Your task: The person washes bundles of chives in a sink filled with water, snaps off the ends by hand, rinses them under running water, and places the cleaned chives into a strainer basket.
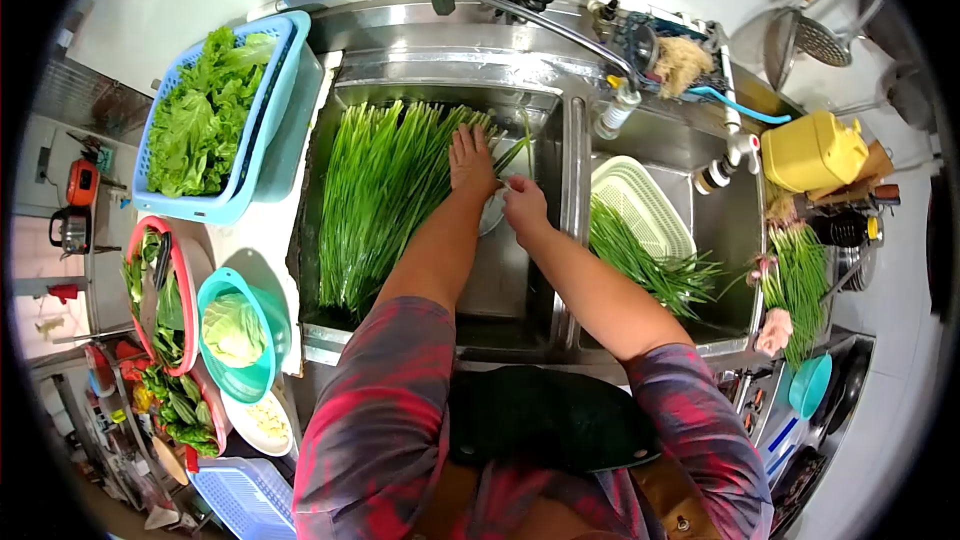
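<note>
Long garlic chives lie side by side in the left basin of the steel sink, pale ends toward the back wall. My left hand rests flat on the right edge of the bunch, its fingers stretched out. Just right of it, my right hand is closed, thumb and fingertips together. A few loose green stalks reach close to those fingertips; whether they are pinched, or something else is, I cannot make out. Below the hands, a pale round thing is partly hidden on the basin floor.
In the right basin, more chives lie against a pale green basket. A faucet arches over the sink. Leafy lettuce fills a blue basket at left, near a cabbage in a teal colander. A yellow jug stands at right.
</note>
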`<act>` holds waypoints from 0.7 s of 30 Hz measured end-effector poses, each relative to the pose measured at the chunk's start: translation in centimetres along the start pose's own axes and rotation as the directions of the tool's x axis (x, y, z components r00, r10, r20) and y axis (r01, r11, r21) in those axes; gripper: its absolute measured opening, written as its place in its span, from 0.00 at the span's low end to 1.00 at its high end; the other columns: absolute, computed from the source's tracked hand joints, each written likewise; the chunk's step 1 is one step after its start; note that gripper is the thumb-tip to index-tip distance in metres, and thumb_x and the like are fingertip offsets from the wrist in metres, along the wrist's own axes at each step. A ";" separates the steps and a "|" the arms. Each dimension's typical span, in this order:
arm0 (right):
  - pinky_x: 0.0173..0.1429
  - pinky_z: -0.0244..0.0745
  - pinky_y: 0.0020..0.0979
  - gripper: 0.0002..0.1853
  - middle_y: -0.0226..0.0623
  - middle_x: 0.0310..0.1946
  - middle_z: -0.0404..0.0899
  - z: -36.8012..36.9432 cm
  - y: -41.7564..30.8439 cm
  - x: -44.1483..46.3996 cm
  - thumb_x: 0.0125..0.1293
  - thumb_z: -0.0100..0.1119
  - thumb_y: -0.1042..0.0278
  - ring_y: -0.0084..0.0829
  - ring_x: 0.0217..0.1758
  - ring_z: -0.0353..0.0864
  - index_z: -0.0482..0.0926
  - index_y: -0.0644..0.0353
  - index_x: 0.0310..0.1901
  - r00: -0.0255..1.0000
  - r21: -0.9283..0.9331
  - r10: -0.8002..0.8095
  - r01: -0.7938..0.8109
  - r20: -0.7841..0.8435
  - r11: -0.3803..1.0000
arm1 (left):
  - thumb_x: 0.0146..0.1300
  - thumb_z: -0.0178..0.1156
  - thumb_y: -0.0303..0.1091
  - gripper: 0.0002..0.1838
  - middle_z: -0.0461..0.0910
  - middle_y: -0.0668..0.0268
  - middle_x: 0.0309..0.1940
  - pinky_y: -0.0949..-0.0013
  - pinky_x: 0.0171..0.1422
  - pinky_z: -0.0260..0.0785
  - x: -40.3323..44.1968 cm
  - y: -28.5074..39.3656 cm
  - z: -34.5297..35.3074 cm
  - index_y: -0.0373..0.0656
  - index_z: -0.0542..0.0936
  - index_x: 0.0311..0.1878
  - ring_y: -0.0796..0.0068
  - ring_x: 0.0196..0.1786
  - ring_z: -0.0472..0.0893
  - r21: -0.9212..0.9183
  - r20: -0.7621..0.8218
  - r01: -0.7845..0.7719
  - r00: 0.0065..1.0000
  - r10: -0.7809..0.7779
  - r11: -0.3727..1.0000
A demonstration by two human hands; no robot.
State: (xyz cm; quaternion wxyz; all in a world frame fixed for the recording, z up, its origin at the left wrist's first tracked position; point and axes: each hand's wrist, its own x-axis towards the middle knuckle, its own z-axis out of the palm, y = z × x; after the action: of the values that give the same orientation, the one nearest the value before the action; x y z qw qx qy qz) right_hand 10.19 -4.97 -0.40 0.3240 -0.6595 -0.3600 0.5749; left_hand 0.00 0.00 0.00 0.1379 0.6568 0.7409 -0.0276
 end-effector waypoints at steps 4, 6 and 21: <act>0.33 0.70 0.28 0.18 0.36 0.38 0.74 1.7 -1.6 5.6 0.52 0.50 0.75 0.27 0.35 0.72 0.73 0.61 0.47 0.989 0.099 -0.103 0.114 -0.109 0.988 | 0.50 0.60 0.36 0.45 0.60 0.53 0.58 0.63 0.55 0.62 7.1 -4.4 1.1 0.42 0.42 0.66 0.59 0.60 0.62 0.092 -0.024 0.077 0.997 -0.075 0.993; 0.32 0.67 0.27 0.18 0.35 0.36 0.74 2.1 0.2 5.1 0.51 0.52 0.74 0.25 0.33 0.70 0.72 0.62 0.47 0.973 -0.011 -0.102 0.102 -0.208 0.995 | 0.49 0.61 0.35 0.43 0.69 0.54 0.50 0.63 0.50 0.67 5.9 -7.1 1.3 0.39 0.46 0.64 0.59 0.54 0.70 0.109 0.075 0.170 0.981 -0.178 0.979; 0.40 0.66 0.20 0.13 0.33 0.35 0.76 5.1 -4.7 -0.2 0.54 0.51 0.75 0.20 0.34 0.71 0.72 0.65 0.43 0.959 0.159 -0.272 0.282 -0.084 0.946 | 0.39 0.66 0.34 0.38 0.66 0.49 0.51 0.62 0.51 0.65 -1.0 -16.6 -10.9 0.34 0.61 0.55 0.59 0.50 0.70 -0.715 -0.081 0.063 0.982 -0.172 0.696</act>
State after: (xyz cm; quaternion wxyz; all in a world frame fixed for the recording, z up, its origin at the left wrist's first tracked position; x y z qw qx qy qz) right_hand 4.67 -2.56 3.03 0.4673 -0.5897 -0.3889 0.5316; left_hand -18.04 -0.78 8.42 0.3247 0.5046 0.7428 0.2971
